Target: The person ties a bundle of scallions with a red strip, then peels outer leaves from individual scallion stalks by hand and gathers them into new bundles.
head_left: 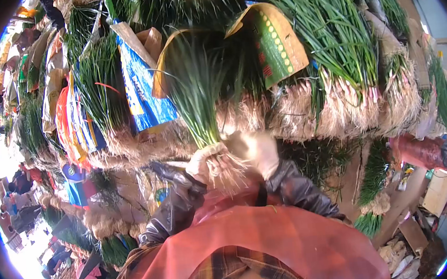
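My left hand, in a pale glove, is closed around a bunch of spring onions just above the roots. The green leaves point away from me, and the stringy roots hang toward my chest. Close beside the roots, on the right, is my right hand, also gloved; motion blurs it and its fingers do not show clearly. I cannot tell whether it touches the bunch. Beyond both hands, a long heap of spring onion bunches lies with its roots facing me.
Printed sacks, a blue and white one and a green and yellow one, lie folded over the heap. A tied bunch is on the ground at right, near a wooden board. Other people are at far left.
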{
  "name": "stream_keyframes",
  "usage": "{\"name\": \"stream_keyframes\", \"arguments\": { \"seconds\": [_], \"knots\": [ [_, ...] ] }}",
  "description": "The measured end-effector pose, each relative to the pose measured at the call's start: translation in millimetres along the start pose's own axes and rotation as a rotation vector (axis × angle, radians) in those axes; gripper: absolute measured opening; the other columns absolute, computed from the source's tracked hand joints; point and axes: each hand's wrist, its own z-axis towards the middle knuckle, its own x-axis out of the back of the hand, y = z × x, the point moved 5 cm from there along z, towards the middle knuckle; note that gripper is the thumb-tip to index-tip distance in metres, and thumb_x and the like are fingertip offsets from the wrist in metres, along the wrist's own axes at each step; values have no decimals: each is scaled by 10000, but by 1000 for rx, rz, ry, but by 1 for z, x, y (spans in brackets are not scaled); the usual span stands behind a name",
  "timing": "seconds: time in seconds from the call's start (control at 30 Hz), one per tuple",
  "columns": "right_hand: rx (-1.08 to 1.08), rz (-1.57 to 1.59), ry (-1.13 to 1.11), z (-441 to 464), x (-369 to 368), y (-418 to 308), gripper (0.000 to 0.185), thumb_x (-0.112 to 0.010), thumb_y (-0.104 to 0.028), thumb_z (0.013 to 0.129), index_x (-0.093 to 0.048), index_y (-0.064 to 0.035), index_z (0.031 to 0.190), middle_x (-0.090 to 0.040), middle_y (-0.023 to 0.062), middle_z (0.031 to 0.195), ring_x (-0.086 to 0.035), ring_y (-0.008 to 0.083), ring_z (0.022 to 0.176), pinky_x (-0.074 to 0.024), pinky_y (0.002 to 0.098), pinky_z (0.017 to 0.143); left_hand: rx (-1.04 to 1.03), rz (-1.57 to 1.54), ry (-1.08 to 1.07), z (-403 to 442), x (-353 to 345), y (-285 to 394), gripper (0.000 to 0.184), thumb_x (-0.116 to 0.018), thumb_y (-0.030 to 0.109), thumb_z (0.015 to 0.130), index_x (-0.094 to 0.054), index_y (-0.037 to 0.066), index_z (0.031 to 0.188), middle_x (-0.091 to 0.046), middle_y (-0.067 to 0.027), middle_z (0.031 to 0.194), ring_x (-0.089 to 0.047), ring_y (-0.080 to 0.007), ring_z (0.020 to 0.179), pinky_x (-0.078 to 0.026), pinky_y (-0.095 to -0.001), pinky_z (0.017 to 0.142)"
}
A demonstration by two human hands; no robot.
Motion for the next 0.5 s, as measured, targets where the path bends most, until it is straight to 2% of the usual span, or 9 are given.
{"name": "stream_keyframes", "arguments": {
  "seconds": [0.13,0.17,0.2,0.23,0.27,0.3,0.33,0.43,0.5],
  "knots": [
    [410,448,-49,-28,-16,-11,194,-645,-234,838,-687,-65,921,-683,130,828,-655,187,699,-520,300,668,-14,59,15,20,0,-13,197,-604,203,862,-630,16,920,-646,-110,714,-577,-139,481,-427,-210,386],
    [150,564,-182,-24,-8,0,227,-621,-256,871,-684,-41,906,-688,104,846,-640,157,712,-511,293,672,-49,65,45,17,1,-11,191,-601,197,862,-632,17,917,-646,-109,711,-570,-138,473,-437,-209,394],
    [-36,717,-179,-17,-11,16,264,-596,-287,896,-675,-37,920,-683,95,851,-644,160,715,-514,285,677,-10,-31,-38,14,4,-11,201,-602,184,859,-612,22,978,-654,-104,820,-572,-127,507,-461,-205,415],
    [-227,869,-170,-9,-16,29,302,-571,-318,920,-667,-33,935,-678,85,856,-647,162,717,-516,277,683,-78,-202,-117,12,-8,-10,232,-592,164,854,-574,25,1038,-630,-108,906,-588,-153,633,-497,-254,537],
    [-447,1037,-334,-5,-25,23,354,-525,-343,947,-621,-18,1049,-650,72,900,-631,158,814,-502,288,740,-132,-379,-209,7,-21,-6,280,-583,144,848,-535,28,1099,-607,-113,992,-605,-179,759,-532,-302,658],
    [-593,1340,-524,-2,-46,21,443,-539,-384,934,-545,-12,1177,-611,99,1005,-605,175,915,-488,308,805,-139,-450,-278,-2,-32,0,309,-578,129,843,-509,31,1128,-586,-114,1027,-596,-201,838,-534,-343,748],
    [-470,1549,-595,5,-77,18,496,-546,-396,928,-509,2,1222,-594,121,1068,-596,180,953,-480,317,847,55,-600,-389,5,-15,-10,306,-572,109,836,-508,30,1125,-580,-117,996,-574,-240,891,-496,-395,845],
    [-208,1636,-535,20,-74,-18,532,-564,-351,926,-464,17,1297,-554,145,1188,-604,177,894,-523,316,774,-53,-529,-415,-8,-38,3,264,-571,115,846,-524,38,1094,-592,-115,993,-590,-233,858,-520,-350,775],
    [-343,1010,-366,23,-57,-10,457,-547,-301,944,-508,5,1281,-616,96,1079,-593,138,714,-517,273,563,-25,-31,1,-7,-3,6,237,-570,123,853,-540,39,1073,-602,-114,978,-600,-226,813,-524,-314,732]
  ]
}}
